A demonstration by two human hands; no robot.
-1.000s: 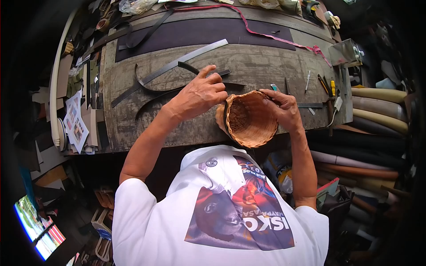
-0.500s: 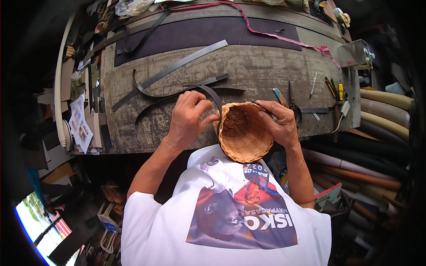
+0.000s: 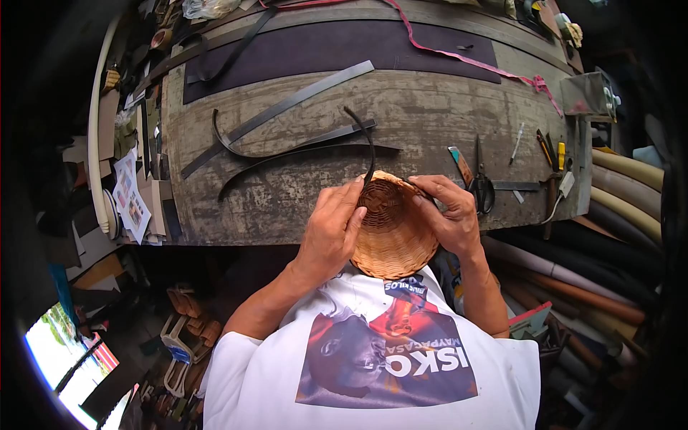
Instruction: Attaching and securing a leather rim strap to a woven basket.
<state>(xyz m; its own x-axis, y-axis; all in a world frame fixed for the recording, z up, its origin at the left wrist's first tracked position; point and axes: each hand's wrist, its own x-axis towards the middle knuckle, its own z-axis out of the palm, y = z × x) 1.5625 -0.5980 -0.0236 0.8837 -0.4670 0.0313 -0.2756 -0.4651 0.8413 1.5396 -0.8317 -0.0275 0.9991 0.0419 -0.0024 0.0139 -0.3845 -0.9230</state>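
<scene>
A woven wicker basket (image 3: 398, 251) is held at the table's near edge, its open mouth turned toward me. My right hand (image 3: 453, 215) grips its rim on the right, thumb inside and fingers outside. At the left side of the rim, my left hand (image 3: 328, 228) is closed, pinching a narrow dark leather strip (image 3: 371, 154) against the basket. The strip's free end curls up and away over the table. How far it runs along the rim beneath my fingers is hidden.
More dark leather strips (image 3: 287, 107) lie on the worn wooden table (image 3: 279, 215). Scissors (image 3: 481, 188) and a yellow-handled tool (image 3: 560, 154) lie to the right. A pink tape (image 3: 459, 56) crosses a dark sheet (image 3: 322, 46) at the back. Material rolls (image 3: 616, 186) are stacked at far right.
My left hand has moved right, from pulling at the strip beside the basket to pressing at its rim. The strip's free end now stands up and away. My right hand keeps its hold.
</scene>
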